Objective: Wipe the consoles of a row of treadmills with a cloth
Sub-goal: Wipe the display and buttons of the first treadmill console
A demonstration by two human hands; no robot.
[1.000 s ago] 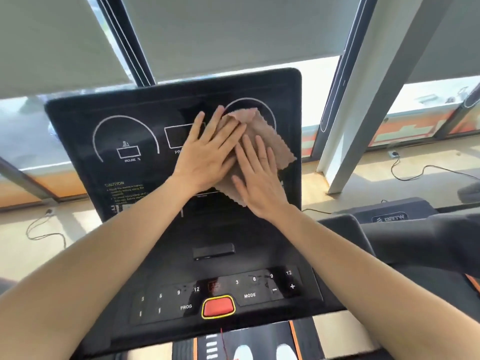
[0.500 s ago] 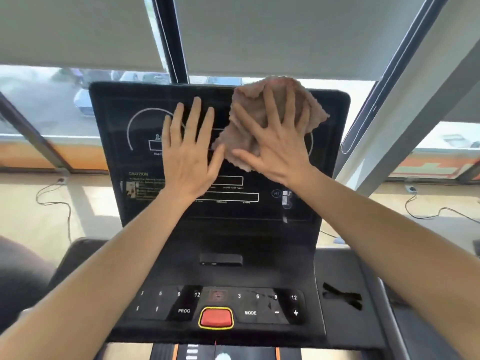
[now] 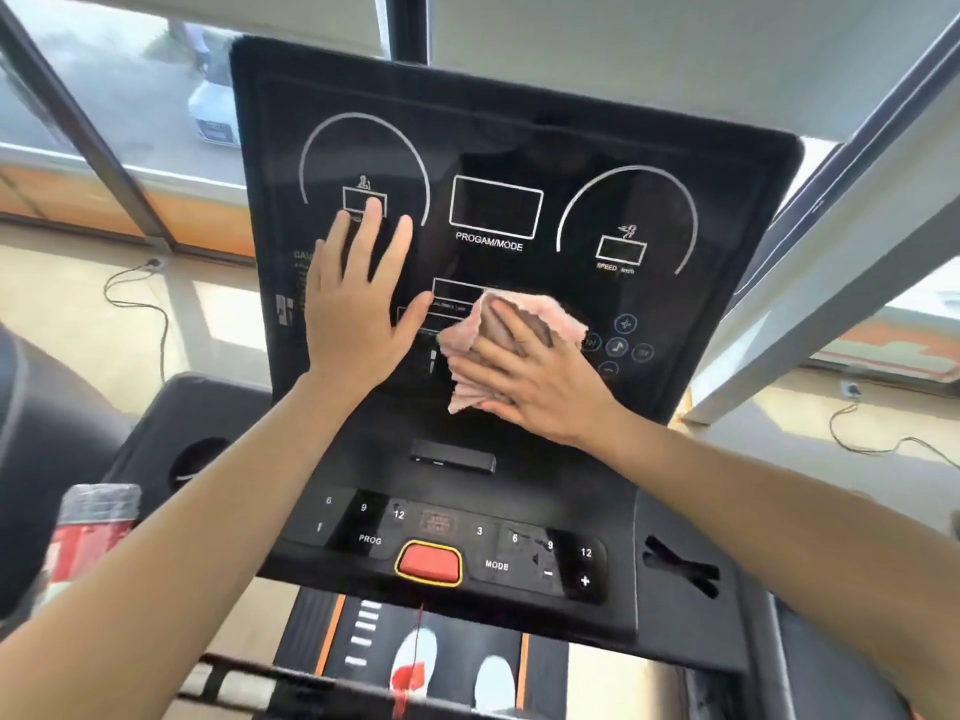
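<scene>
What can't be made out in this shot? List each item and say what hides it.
Head view only.
- Caution text at the console left edge: partly covered by the left hand, rest blurred.
- Readout labels mid-panel: under the cloth and right hand.
- Red object at lower left: blurred, partly behind the left forearm; unidentifiable.

Console (image 3: pixel 519 148) before you: tilted black panel. Pink cloth (image 3: pixel 563 318) lies crumpled against its lower middle; small black bar (image 3: pixel 453 462), perhaps a clip, beneath.
</scene>
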